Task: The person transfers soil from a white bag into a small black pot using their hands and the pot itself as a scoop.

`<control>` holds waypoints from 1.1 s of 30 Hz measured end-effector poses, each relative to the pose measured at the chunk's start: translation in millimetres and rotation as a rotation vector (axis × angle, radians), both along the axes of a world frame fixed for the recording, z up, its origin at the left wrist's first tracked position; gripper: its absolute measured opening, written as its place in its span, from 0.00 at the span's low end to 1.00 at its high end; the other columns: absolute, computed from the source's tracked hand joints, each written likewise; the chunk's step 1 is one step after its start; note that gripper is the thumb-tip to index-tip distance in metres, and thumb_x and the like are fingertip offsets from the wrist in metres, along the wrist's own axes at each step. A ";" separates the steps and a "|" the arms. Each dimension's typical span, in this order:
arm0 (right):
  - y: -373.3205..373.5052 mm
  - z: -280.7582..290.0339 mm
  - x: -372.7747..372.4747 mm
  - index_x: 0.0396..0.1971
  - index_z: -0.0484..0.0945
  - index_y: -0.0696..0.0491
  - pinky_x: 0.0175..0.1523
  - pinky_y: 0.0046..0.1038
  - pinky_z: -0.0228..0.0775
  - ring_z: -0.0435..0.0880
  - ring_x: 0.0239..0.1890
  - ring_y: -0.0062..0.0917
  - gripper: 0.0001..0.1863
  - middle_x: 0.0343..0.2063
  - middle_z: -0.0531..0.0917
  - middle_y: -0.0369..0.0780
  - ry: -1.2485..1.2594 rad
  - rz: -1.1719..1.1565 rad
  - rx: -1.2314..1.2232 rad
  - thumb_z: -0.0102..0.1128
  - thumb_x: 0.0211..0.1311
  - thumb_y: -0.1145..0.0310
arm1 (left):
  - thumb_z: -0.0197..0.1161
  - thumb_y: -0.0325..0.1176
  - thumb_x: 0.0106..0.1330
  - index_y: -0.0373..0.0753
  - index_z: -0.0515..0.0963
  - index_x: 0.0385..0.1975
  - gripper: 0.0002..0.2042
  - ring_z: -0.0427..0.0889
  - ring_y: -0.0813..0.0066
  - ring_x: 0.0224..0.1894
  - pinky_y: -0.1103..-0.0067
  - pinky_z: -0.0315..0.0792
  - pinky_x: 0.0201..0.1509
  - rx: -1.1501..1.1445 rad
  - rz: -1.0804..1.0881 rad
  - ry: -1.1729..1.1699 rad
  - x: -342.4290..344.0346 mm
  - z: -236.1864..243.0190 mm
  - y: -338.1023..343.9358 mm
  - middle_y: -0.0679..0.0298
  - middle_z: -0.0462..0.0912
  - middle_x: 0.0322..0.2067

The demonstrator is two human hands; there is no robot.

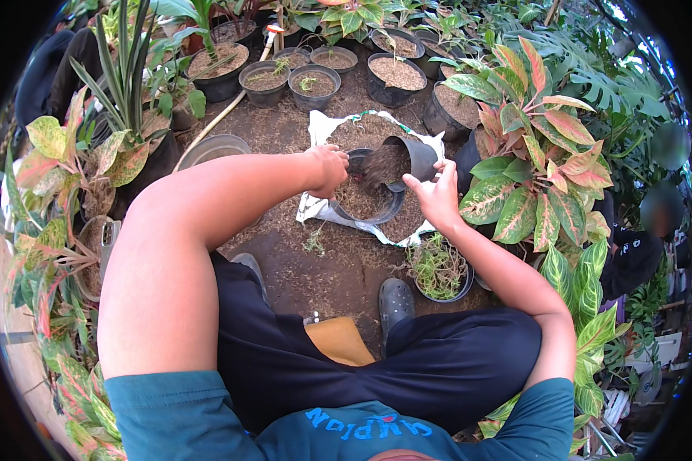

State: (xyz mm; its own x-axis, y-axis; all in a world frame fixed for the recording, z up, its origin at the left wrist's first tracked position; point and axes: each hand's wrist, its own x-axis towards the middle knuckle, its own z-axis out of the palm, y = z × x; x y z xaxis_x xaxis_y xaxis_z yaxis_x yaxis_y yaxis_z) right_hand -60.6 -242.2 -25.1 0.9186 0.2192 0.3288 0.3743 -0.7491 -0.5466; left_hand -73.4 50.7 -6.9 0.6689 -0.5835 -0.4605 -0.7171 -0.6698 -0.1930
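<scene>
My right hand [438, 194] grips a small black plant pot [423, 160], tipped on its side with its mouth to the left. Dark soil [384, 167] spills from it, blurred by motion. Below sits a wider black pot [396, 209] with soil inside. My left hand [331, 170] is closed at the left rim of this wider pot; the fingertips are partly hidden. Both pots are over an opened white sack [327, 127] spread on the ground, with loose brown growing mix [359, 132] on it.
A pot of small green plants [437, 269] stands near my right forearm. Several soil-filled pots [314, 86] line the far side, by a pale pipe [207, 129]. Leafy plants [542, 146] crowd both sides. My shoe [397, 302] is near the sack; other people [630, 257] are at right.
</scene>
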 end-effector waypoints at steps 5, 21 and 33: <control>7.3 4.5 -3.8 0.55 0.63 0.57 0.61 0.40 0.69 0.73 0.54 0.40 0.40 0.52 0.68 0.48 -0.063 0.049 -0.025 0.80 0.58 0.48 | 0.70 0.55 0.65 0.44 0.84 0.59 0.28 0.60 0.63 0.79 0.65 0.55 0.80 0.006 0.040 0.020 -1.5 0.7 -3.6 0.57 0.73 0.71; 6.5 15.6 -12.1 0.55 0.64 0.55 0.64 0.43 0.69 0.71 0.59 0.47 0.38 0.55 0.65 0.50 -0.007 0.176 -0.121 0.82 0.54 0.59 | 0.64 0.56 0.70 0.43 0.85 0.55 0.26 0.62 0.64 0.78 0.65 0.59 0.77 -0.059 0.025 -0.024 -0.5 0.2 -2.6 0.58 0.76 0.68; 2.0 21.0 -21.3 0.56 0.65 0.51 0.69 0.50 0.64 0.65 0.67 0.59 0.39 0.62 0.63 0.57 -0.028 0.313 -0.281 0.83 0.47 0.69 | 0.54 0.63 0.73 0.43 0.82 0.60 0.31 0.59 0.58 0.79 0.59 0.54 0.81 -0.083 0.030 -0.037 -4.7 -0.2 1.6 0.55 0.74 0.68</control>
State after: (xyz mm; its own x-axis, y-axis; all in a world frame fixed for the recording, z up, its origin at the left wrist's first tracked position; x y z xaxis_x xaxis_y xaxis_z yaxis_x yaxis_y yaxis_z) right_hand -81.9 -240.2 -4.1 0.7847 0.5714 0.2404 0.6198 -0.7150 -0.3235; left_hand -78.1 52.3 -7.1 0.7024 -0.5981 -0.3860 -0.6899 -0.7055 -0.1621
